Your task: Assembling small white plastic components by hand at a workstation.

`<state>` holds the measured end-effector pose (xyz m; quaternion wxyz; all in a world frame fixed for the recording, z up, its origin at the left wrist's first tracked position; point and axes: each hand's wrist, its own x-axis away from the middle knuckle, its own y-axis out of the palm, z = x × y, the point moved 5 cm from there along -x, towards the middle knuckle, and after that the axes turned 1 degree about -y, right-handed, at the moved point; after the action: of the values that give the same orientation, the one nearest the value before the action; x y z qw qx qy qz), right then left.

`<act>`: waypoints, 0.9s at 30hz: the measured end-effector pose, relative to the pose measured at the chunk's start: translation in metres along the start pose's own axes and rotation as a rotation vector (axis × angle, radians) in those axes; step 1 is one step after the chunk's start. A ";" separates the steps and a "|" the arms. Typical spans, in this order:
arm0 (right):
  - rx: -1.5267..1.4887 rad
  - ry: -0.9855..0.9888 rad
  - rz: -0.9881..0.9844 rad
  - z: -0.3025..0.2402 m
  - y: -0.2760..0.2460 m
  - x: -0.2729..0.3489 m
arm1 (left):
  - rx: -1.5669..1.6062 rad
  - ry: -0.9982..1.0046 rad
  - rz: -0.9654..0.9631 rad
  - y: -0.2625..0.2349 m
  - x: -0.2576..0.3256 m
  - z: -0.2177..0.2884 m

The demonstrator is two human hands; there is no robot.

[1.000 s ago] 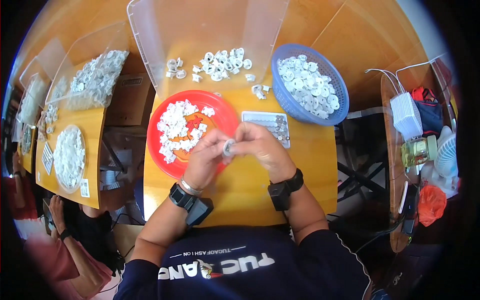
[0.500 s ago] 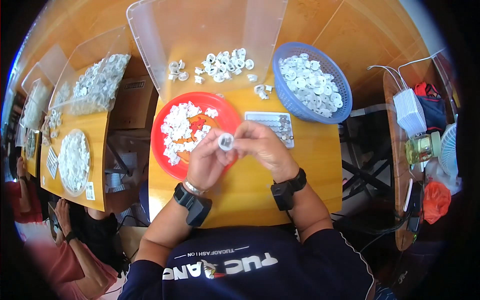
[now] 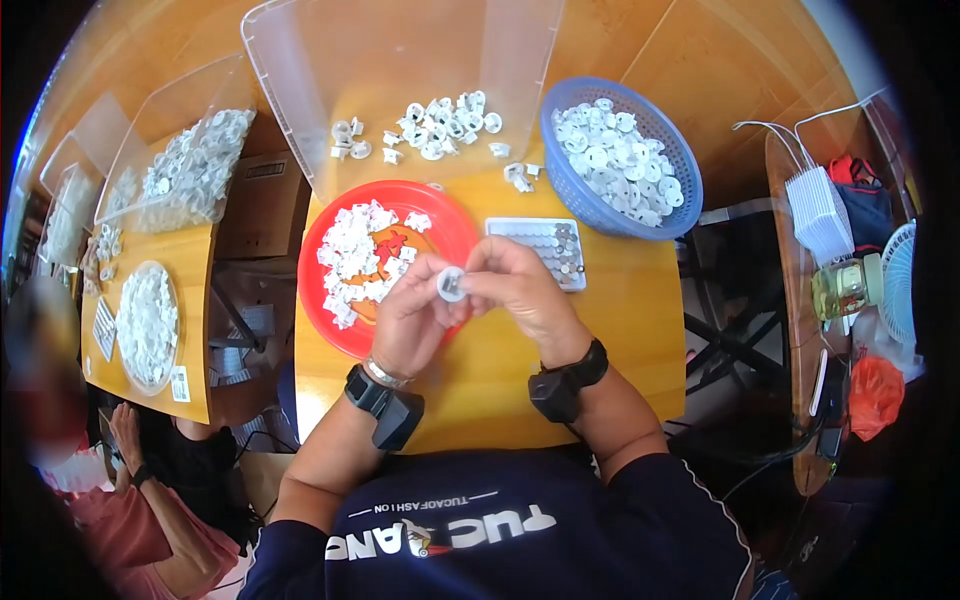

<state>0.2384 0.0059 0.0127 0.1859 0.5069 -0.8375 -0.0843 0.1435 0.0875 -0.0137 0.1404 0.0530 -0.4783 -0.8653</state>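
Observation:
A small white round plastic part (image 3: pixel 451 284) with a dark middle is held up between my two hands over the table. My left hand (image 3: pixel 409 312) pinches it from the left side. The fingertips of my right hand (image 3: pixel 525 297) are closed together at its right edge; whether they hold another small piece there I cannot make out. Just left of my hands lies a red plate (image 3: pixel 316 306) with many small white plastic pieces (image 3: pixel 350 245). Beyond my right hand sits a white tray (image 3: pixel 504 226) with rows of small round metallic pieces (image 3: pixel 568 250).
At the back right stands a blue basket (image 3: pixel 563 198) of white round parts. A clear bin (image 3: pixel 400 60) lies at the back, near several assembled white parts (image 3: pixel 440 125). To the left, a person (image 3: pixel 175 520) sits at another table (image 3: pixel 195 330) holding similar parts.
My hands stay together on the round part, with only slight finger movement. The view has shifted a little. At the far left, a person's red-clad figure has blurred and moved.

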 end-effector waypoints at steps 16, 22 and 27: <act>0.021 -0.112 -0.024 -0.010 0.007 0.004 | 0.153 -0.014 -0.045 -0.003 -0.002 0.000; 0.145 -0.259 0.117 -0.038 -0.021 0.016 | 0.260 -0.026 -0.139 -0.007 -0.005 -0.003; 0.482 -0.318 0.439 -0.054 -0.070 0.045 | 0.279 -0.016 -0.126 -0.005 -0.001 0.005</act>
<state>0.2983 -0.0637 0.0490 -0.0578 0.3250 -0.9406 0.0795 0.1421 0.0942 -0.0148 0.0733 0.0952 -0.5907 -0.7979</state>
